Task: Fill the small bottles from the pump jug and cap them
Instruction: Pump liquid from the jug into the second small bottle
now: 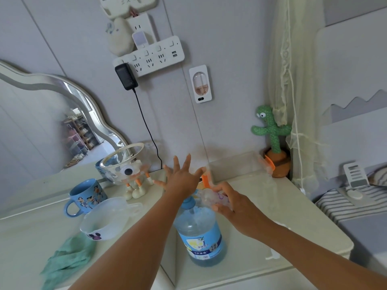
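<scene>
A clear pump jug (200,233) with blue liquid and a blue label stands on the white cabinet top, its blue pump head (189,200) partly hidden under my left wrist. My left hand (180,178) is spread flat, fingers apart, just above and behind the pump head, holding nothing. My right hand (227,203) grips a small clear bottle (211,196), tilted on its side right beside the pump spout. Whether the bottle holds liquid is too blurred to tell.
A clear storage box (236,166) with orange latches sits behind the hands. A blue mug (85,195), a white bowl (104,220), a green cloth (67,258) and a glass bowl toy (125,162) lie left. A green cactus toy (272,141) stands back right.
</scene>
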A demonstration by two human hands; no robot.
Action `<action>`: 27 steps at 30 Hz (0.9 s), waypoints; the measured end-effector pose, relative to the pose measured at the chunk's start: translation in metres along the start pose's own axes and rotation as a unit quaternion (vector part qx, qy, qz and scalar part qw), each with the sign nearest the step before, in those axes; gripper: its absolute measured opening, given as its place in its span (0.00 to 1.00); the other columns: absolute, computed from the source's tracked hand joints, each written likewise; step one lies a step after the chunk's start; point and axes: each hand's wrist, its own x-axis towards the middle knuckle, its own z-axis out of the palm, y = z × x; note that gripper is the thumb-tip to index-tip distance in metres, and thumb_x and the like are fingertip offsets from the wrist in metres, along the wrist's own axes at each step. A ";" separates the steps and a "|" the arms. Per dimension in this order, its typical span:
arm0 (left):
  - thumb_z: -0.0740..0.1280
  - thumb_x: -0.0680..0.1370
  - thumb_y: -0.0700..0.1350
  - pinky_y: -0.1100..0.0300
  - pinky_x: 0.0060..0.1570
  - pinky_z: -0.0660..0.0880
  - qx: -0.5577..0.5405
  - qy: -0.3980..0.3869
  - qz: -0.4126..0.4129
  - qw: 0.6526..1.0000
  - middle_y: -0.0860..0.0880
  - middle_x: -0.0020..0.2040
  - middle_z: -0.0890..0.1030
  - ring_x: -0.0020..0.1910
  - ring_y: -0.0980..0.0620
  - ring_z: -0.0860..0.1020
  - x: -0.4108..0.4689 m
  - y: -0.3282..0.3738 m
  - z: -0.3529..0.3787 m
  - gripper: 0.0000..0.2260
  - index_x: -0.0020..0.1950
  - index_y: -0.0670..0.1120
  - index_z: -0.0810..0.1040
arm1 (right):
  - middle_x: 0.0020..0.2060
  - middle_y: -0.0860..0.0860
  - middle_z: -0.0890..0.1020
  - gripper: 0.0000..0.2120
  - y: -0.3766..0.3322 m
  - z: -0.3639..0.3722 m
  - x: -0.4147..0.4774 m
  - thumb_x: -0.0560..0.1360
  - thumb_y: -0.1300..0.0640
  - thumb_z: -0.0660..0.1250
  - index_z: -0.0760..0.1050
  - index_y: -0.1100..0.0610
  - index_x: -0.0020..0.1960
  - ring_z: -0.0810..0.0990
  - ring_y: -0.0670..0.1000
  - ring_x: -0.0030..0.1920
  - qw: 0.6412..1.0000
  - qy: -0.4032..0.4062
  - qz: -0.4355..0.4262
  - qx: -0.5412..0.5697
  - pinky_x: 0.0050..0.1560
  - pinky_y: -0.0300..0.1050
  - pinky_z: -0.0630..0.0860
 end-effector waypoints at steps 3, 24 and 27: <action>0.47 0.76 0.72 0.25 0.68 0.35 -0.043 0.021 -0.011 0.999 0.52 0.80 0.37 0.78 0.38 0.36 -0.004 0.001 -0.007 0.34 0.79 0.63 0.41 | 0.53 0.41 0.74 0.23 -0.003 -0.002 0.001 0.78 0.47 0.62 0.61 0.52 0.70 0.72 0.32 0.47 1.000 0.003 -0.008 -0.008 0.43 0.21 0.66; 0.49 0.77 0.72 0.28 0.72 0.41 -0.041 0.013 0.001 0.999 0.51 0.81 0.42 0.79 0.40 0.39 0.008 0.001 0.007 0.34 0.80 0.60 0.44 | 0.55 0.40 0.74 0.25 0.014 0.014 0.002 0.78 0.47 0.63 0.59 0.50 0.72 0.74 0.36 0.49 1.000 0.027 0.002 0.006 0.42 0.23 0.66; 0.50 0.77 0.70 0.31 0.73 0.45 -0.062 0.015 0.006 0.998 0.47 0.81 0.43 0.79 0.39 0.40 0.005 -0.002 0.000 0.36 0.80 0.57 0.45 | 0.52 0.38 0.74 0.26 0.008 0.009 0.001 0.77 0.48 0.64 0.60 0.51 0.71 0.75 0.36 0.49 1.000 0.026 -0.005 0.008 0.42 0.22 0.66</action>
